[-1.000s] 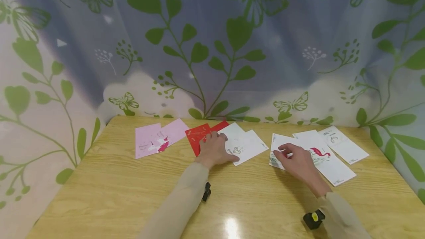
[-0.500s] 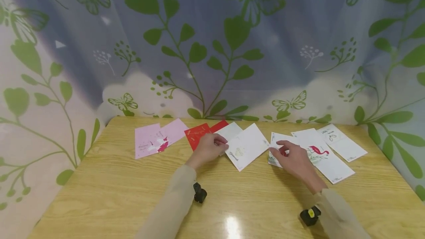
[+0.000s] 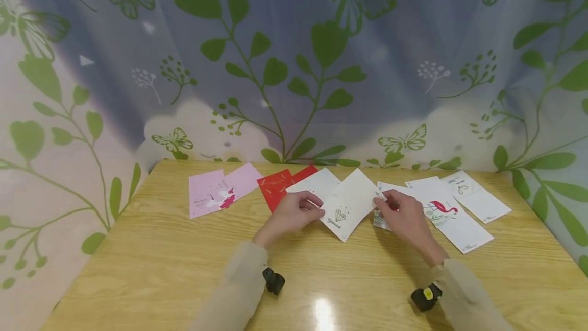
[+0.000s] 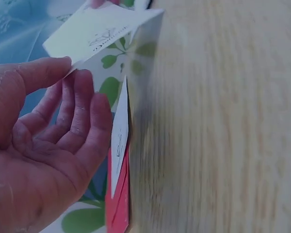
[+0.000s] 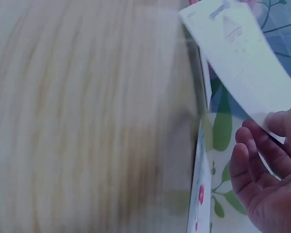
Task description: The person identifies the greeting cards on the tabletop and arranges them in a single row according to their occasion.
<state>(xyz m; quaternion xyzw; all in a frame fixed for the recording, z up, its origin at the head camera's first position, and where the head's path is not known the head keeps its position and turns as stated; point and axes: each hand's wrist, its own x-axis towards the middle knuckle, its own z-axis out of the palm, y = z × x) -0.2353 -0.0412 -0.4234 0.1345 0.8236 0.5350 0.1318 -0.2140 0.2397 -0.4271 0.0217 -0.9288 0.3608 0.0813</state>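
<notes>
White card (image 3: 349, 203) lifted off table — pinched by left hand (image 3: 294, 213), right hand (image 3: 401, 213).

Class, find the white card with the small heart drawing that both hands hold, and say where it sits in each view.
Head: white card with the small heart drawing, centre, between both hands.
Left wrist: top, above the fingers.
Right wrist: upper right, over the fingertips.
Shared landmark: the wooden table.

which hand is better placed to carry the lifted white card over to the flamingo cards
Right, probably. Both hands pinch the white card, left hand at its left edge and right hand at its right, but the right hand sits beside the flamingo card.
</notes>
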